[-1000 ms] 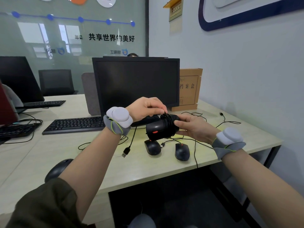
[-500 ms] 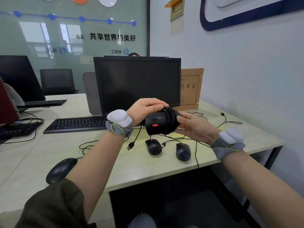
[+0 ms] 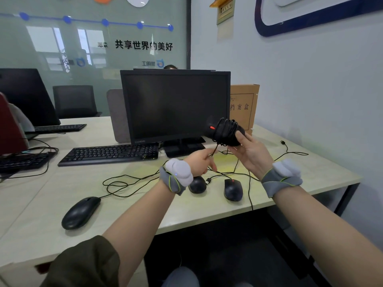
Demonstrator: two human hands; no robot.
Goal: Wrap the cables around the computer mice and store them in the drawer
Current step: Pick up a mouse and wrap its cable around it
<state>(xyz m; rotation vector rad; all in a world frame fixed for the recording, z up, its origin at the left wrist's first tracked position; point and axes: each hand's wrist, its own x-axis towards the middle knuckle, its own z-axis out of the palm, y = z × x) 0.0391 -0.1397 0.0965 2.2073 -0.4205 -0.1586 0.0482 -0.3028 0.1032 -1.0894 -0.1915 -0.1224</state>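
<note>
We hold the wrapped mouse (image 3: 227,131) up off the desk in our right hand (image 3: 251,155), in front of the lower right corner of the monitor (image 3: 175,105). The palm faces up and toward us, the fingers curl round the far end of the mouse, and black cable is wound in several loops about its body (a small red mark shows on its left end). A short tail of that cable (image 3: 214,149) drops to our left hand (image 3: 200,162), which sits lower and just left of the right, fingers pinched closed on the strand.

Below the hands, two more black mice lie on the desk (image 3: 62,191): a rounder one (image 3: 198,184) partly hidden by our left wrist, and one with a red wheel (image 3: 233,189) just to its right, near the front edge. Their thin cables loop loosely across the pale, matt wood-grain top. A fourth, smooth oval mouse (image 3: 80,212) rests well to the left, close to the near edge. The keyboard (image 3: 108,154) lies left of the monitor stand, and a brown cardboard box (image 3: 244,106) stands by the wall. The desk's right corner has open room.
</note>
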